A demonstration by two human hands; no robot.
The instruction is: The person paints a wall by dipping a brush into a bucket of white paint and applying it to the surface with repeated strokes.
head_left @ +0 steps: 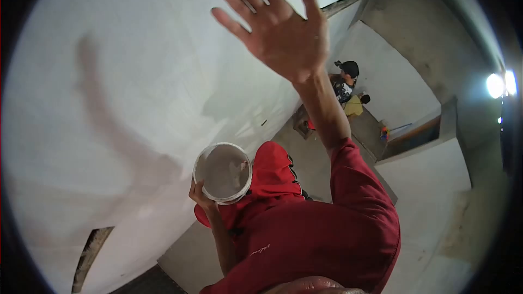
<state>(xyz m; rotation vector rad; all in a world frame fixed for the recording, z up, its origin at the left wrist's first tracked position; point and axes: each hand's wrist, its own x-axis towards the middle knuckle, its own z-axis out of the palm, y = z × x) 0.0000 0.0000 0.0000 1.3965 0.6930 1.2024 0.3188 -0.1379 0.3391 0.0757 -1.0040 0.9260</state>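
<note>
Now, head view | my right hand [283, 32] is raised with fingers spread wide, palm flat at the white wall [125, 92], holding nothing | my left hand [200, 195] grips the round white container [223, 172] low beside my red shirt [305, 234] | another person [345, 83] sits well apart on the floor [316, 163].

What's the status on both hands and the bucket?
Right hand open, fingers spread, flat against the white wall. Left hand grips the white bucket by its rim. Another person further back, well apart.
</note>
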